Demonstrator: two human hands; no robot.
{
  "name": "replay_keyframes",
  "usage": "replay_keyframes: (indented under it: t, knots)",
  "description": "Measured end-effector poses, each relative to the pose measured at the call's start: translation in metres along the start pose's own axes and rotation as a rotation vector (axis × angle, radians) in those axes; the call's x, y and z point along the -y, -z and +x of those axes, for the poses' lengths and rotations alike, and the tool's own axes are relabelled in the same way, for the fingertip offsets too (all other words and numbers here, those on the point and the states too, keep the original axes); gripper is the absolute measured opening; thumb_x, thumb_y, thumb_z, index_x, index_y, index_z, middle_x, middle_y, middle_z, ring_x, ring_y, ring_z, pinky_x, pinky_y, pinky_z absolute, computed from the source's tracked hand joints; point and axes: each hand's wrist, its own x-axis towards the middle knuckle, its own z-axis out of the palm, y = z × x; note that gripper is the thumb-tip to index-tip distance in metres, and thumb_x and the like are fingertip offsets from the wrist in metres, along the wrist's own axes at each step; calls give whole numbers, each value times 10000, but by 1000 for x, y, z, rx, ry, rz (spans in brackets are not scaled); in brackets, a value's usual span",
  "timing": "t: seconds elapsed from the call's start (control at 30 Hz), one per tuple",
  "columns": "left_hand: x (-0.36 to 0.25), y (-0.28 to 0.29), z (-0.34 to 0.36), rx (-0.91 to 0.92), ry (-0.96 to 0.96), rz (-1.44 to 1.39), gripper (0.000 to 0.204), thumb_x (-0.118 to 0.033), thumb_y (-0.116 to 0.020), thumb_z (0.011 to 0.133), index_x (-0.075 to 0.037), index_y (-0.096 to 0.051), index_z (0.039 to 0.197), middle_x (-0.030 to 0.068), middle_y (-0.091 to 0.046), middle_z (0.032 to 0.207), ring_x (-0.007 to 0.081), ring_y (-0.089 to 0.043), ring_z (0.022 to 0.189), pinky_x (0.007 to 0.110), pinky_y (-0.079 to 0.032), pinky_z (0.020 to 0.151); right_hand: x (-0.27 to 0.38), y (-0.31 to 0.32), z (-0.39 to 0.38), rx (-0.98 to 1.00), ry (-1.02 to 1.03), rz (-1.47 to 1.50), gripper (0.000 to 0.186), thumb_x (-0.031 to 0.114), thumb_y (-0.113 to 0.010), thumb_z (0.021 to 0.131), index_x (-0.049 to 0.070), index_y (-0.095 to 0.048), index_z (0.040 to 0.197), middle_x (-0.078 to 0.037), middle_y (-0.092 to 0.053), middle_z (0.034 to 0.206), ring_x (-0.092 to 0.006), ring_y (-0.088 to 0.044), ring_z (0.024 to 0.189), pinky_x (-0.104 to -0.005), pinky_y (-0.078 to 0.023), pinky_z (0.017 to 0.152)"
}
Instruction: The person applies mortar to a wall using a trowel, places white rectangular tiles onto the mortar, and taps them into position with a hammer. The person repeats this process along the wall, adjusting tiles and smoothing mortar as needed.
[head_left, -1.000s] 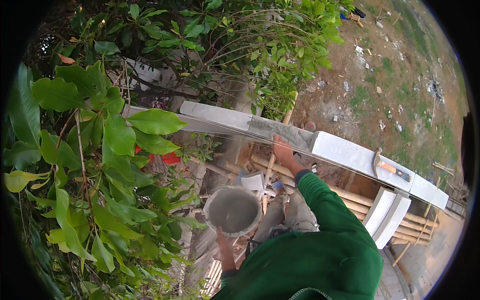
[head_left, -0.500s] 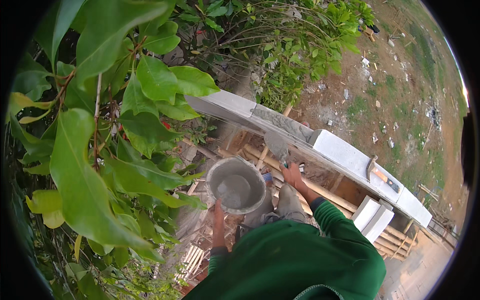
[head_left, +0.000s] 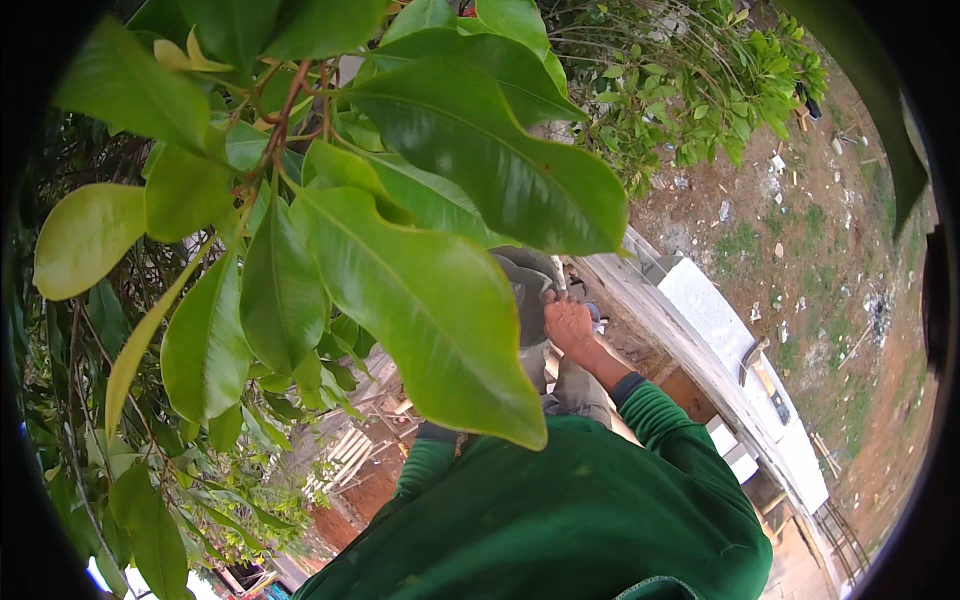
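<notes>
My right hand (head_left: 570, 325) is closed beside the rim of a grey bucket (head_left: 524, 275), with its fingers wrapped around the trowel it held a moment ago. The trowel's blade does not show. Large green leaves (head_left: 420, 310) hang close in front and cover most of the bucket. My left hand is hidden behind those leaves; only its green sleeve (head_left: 425, 465) shows beneath them.
A low wall (head_left: 640, 310) runs diagonally on the right, topped by white blocks (head_left: 705, 305). A hammer (head_left: 768, 385) lies on one. More white blocks (head_left: 733, 450) stand on the near side. Rubble-strewn ground (head_left: 790, 250) lies beyond.
My right hand has moved left with the trowel, from the wall to the bucket. The view has shifted, and leaves now hide my left hand and much of the bucket.
</notes>
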Motion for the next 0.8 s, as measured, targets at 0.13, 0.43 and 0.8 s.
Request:
replay_keyframes:
  t: [0.13,0.43,0.8]
  knots:
    - [-10,-8,5,9,-16,-33,504,-317,-744,947,69,-587,662,16,-508,571,104,-434,587,374,-383,562,16,4,8,174,184,158,207,172,-625,895,49,-754,1000,-121,-742,894,-327,-740,973,-417,-587,848]
    - [-48,-11,5,172,204,41,416,-306,-735,959,57,-700,760,13,-571,642,113,-493,653,362,-413,593,-15,-38,9,457,322,609,468,424,-658,893,50,-739,1163,-241,-740,1146,-384,-690,1150,-435,-509,1042]
    - [125,-16,20,297,480,-671,828,-440,-684,960,-118,-359,1650,109,-479,1614,277,-482,1470,536,-506,1115,-70,2,-2,502,-421,855,702,562,-636,1008,224,-472,1601,-224,-476,1611,-403,-518,1430,-454,-416,1204]
